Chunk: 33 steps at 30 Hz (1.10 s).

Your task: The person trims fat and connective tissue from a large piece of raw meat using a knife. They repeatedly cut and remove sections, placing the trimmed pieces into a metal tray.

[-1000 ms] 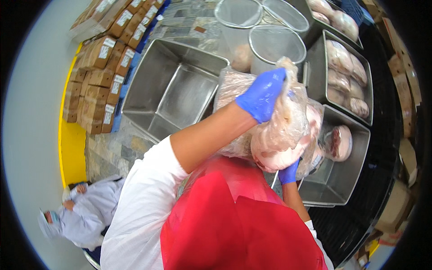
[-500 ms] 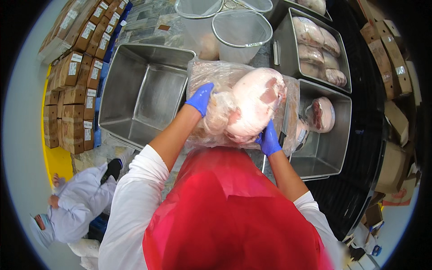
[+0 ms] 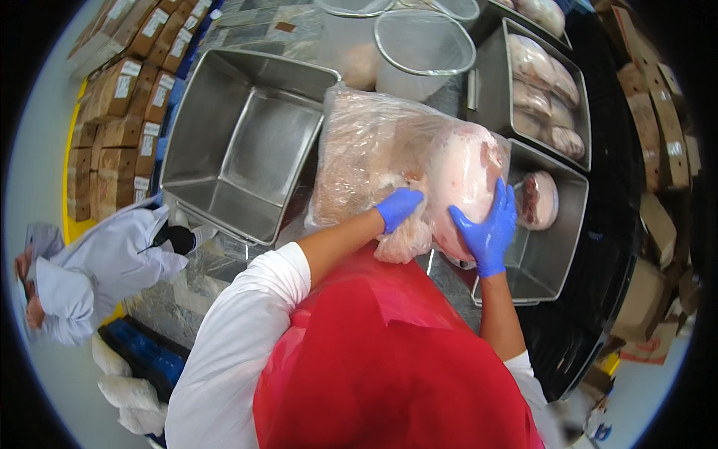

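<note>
My left hand (image 3: 398,207), in a blue glove, is closed on a crumpled clear plastic bag (image 3: 405,241) over a plastic-covered surface (image 3: 359,150) in the middle. My right hand (image 3: 485,228), gloved alike, grips a large pale, pinkish piece of meat (image 3: 464,161) at that surface's right end, its thumb and fingers spread round the near part. Just right of it, a steel tub (image 3: 553,262) holds a smaller cut of meat (image 3: 537,200).
An empty steel tub (image 3: 187,131) is at left, clear bins (image 3: 422,45) behind, packed steel tubs (image 3: 490,97) at back right. Stacked boxes (image 3: 112,176) line the left, flattened cardboard (image 3: 651,150) the right. A co-worker (image 3: 105,269) in white stands lower left.
The meat has been turned and shifted right, with the plastic bag pulled down beside it. My left hand moved right, my right hand up onto the meat. The co-worker has moved up the frame.
</note>
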Each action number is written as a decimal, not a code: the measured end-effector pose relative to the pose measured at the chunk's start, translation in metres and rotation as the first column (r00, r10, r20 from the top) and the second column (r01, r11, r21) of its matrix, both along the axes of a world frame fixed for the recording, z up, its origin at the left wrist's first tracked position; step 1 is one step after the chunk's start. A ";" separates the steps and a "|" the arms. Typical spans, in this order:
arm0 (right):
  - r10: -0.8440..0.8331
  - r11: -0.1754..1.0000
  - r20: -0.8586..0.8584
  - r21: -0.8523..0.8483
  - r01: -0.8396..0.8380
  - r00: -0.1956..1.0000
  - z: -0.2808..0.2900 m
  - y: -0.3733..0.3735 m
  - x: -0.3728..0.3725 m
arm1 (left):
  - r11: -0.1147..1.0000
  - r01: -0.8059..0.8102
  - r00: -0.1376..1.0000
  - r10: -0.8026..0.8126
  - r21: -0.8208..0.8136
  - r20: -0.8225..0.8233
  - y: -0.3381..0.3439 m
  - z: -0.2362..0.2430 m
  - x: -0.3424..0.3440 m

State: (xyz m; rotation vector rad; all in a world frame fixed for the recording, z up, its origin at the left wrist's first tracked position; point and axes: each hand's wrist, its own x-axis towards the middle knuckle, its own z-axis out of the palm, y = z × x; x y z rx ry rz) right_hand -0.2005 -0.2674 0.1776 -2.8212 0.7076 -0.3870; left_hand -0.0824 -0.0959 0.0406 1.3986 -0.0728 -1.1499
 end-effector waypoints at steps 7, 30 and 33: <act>0.133 0.991 0.021 0.022 -0.133 0.991 0.002 -0.009 -0.005 | 0.916 0.150 0.815 -0.327 0.371 0.478 -0.010 0.033 0.086; 0.272 0.953 0.016 0.134 -0.272 0.962 0.006 -0.026 -0.004 | 0.939 -0.304 0.845 0.343 -0.158 0.410 -0.024 0.013 0.186; 0.340 0.931 0.004 0.136 -0.338 0.940 0.007 -0.031 0.000 | 0.943 -0.331 0.782 0.298 -0.039 0.548 -0.018 -0.001 0.192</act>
